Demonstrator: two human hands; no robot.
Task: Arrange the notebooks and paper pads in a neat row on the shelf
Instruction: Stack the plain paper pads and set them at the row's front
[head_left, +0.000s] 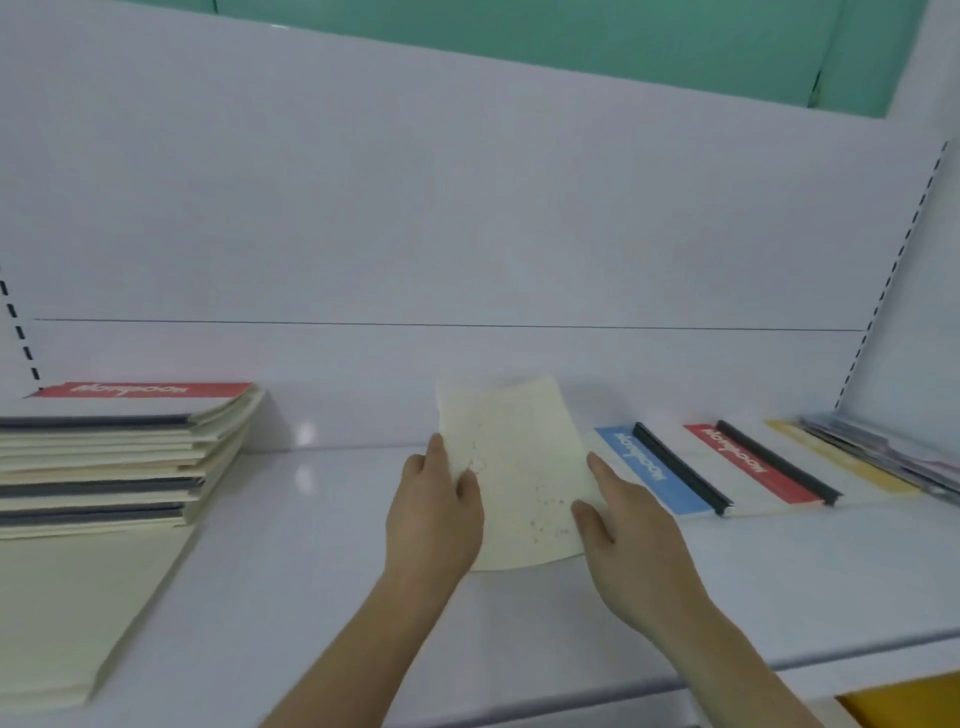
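1. A person stands at a white shelf (311, 597), and both bare forearms reach in from 6 o'clock toward the middle of the view.
2. The left hand (434, 512) grasps the left edge of a cream paper pad (519, 467), with the thumb curled over the front face and the fingers behind it.
3. The right hand (628, 525) holds the right edge of the same pad, thumb on the front near the lower corner and index finger laid along the side.
4. The pad sits at the centre of the view, tilted, its top end leaning toward the white back panel (467, 208) at 12 o'clock; whether its bottom edge touches the shelf cannot be told.
5. At 9 o'clock lies a stack of notebooks (119, 462) with cream pages and dark spines, topped by one with a red band.
6. Just in front of that stack, at 8 o'clock, a larger cream pad (78, 613) lies flat on the shelf.
7. At 3 o'clock, a row of notebooks lies overlapping: one with a blue band (644, 467), then one with a red band (748, 462), then a yellow one (852, 462), each beside the next.
8. Further to the right, at the shelf's end, lies a grey pile of papers (893, 452), too blurred to tell apart.
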